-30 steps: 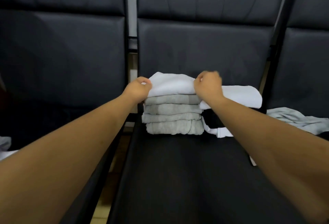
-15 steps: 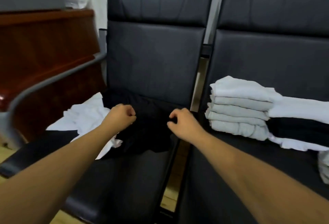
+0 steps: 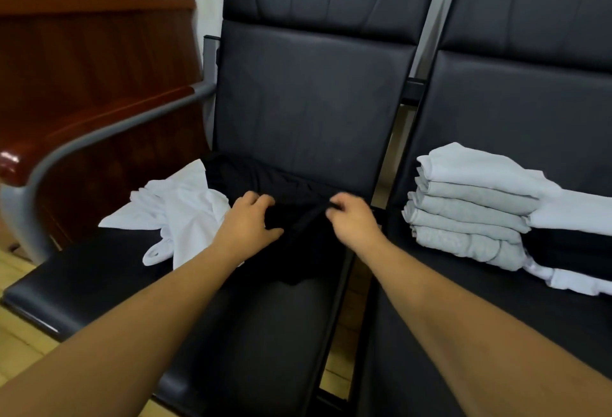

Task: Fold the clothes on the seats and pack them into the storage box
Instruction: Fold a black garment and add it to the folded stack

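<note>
Two hands on the black garment [image 3: 299,251], bunched at the seat's [image 3: 265,334] back edge: left hand [image 3: 246,223] clutches it, right hand [image 3: 352,223] pinches a fold. It lies directly under both, stretched side to side between them, ready to lift.

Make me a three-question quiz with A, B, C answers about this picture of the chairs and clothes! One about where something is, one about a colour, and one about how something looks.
1. Where is the folded stack?
A) on the right seat
B) on the floor
C) on the wooden furniture

2. What colour is the garment that the left hand and right hand hold?
A) red
B) black
C) yellow

3. How does the white garment lie?
A) neatly folded
B) hanging over a seat back
C) crumpled, unfolded

Answers: 1 A, the stack rests on that seat's cushion. 2 B, the black garment is dark like the seat. 3 C, it lies wrinkled and spread out.
</note>
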{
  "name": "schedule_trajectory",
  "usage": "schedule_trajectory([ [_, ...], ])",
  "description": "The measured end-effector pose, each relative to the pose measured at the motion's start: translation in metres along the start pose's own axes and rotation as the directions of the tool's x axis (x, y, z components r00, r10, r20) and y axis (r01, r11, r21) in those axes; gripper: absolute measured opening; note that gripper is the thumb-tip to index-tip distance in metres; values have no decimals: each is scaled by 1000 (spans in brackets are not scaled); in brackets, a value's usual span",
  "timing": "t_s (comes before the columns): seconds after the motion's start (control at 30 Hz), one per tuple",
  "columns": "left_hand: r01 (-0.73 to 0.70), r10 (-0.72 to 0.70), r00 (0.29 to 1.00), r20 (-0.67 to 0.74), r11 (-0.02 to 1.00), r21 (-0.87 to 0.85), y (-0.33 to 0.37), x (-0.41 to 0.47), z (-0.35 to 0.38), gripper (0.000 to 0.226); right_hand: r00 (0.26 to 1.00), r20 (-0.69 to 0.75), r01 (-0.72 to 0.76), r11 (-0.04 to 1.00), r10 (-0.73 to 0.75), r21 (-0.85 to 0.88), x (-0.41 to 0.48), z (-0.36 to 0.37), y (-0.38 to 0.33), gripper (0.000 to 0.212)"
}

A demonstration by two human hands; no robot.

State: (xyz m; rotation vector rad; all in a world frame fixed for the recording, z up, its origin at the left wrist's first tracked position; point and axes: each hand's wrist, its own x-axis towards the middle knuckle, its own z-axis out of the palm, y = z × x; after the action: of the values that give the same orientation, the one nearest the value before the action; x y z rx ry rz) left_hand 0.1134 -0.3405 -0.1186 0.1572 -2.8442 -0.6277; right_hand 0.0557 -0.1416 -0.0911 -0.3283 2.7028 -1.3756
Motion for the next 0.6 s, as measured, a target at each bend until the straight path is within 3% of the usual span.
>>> schedule_trajectory([
  [0.03,-41,40,999,-8,995,-95,5,4,-4,70,1000,-11,-19,983,22,180,4,-9,-11,12],
  [0.1,-46,56,998,32,968,-247,16,15,-13,87,995,66,-99,831,75,547,5,-26,-34,20],
  [0.17,5,22,996,91,956,-292,30,26,-22,92,991,123,-123,675,48,728,-3,-49,-57,21],
  [0.27,49,-29,993,116,982,-180,49,40,-42,52,997,59,-16,564,-57,826,-18,-80,-86,25],
  [0.33,41,-37,999,25,988,-147,58,45,-58,26,996,-47,81,574,-75,815,-24,-100,-96,25],
  [0.43,-35,2,990,-142,974,-224,66,41,-83,9,981,-193,139,714,-6,686,-33,-125,-94,20],
  [0.5,-75,27,981,-194,967,-245,74,38,-106,9,972,-229,108,754,57,648,-40,-137,-87,18],
  [0.6,-131,70,948,-311,975,-181,88,41,-142,26,977,-191,47,786,91,616,-48,-147,-84,16],
])
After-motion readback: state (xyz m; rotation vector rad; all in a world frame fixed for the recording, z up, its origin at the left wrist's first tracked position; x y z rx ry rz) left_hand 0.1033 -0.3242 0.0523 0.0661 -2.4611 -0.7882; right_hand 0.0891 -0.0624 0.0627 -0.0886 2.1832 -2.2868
